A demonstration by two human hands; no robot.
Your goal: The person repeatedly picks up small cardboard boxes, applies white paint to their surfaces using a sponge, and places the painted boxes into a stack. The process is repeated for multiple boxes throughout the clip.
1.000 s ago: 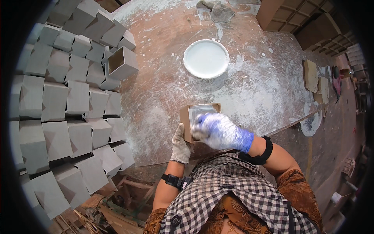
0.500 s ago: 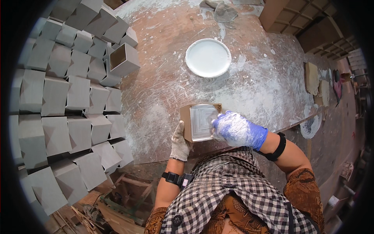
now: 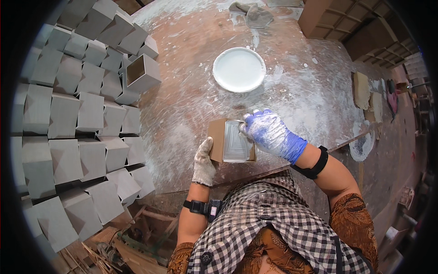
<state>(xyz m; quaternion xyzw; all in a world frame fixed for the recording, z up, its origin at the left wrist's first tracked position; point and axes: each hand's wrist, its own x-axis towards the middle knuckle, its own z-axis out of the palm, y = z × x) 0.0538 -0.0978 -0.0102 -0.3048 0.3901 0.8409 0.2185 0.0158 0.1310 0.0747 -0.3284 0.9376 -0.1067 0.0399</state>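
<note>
A small brown box (image 3: 217, 140) is held near the table's front edge, its open side facing up and its inside coated white. My left hand (image 3: 204, 160), in an off-white knit glove, grips the box's left side with the thumb up along it. My right hand (image 3: 271, 134) wears a blue glove smeared with white paste. Its fingers are closed at the box's far right corner; what they hold, if anything, is hidden. Farther off stands a round tub (image 3: 239, 91) of white liquid (image 3: 239, 69).
Stacked grey-white boxes (image 3: 64, 114) fill the left side, one open-topped box (image 3: 143, 72) among them. A grey rag (image 3: 258, 16) lies at the back of the smeared table (image 3: 182, 96). Brown compartmented boxes (image 3: 315, 20) stand back right, with yellowish blocks (image 3: 361, 91) along the right edge.
My right hand has moved from the box's right side toward its far corner. The box has turned and tilted slightly in my left hand, showing more of its left outer wall.
</note>
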